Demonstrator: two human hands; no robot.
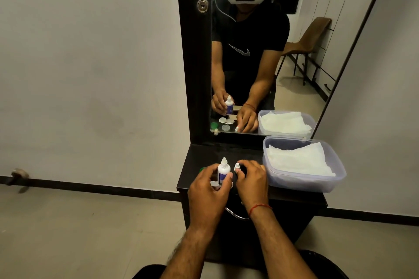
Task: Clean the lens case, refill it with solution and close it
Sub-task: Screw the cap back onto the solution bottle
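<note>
Left grip [209, 188] around upright solution bottle [223, 170]; right grip [250, 180] pinching its cap [237, 166]

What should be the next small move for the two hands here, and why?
Probably tip the solution bottle over the lens case and squeeze. The left hand holds the bottle upright, its nozzle bare. The right hand pinches a small white cap beside it, apparently the bottle's. The mirror shows the case wells lying open under the bottle, so filling seems next.
</note>
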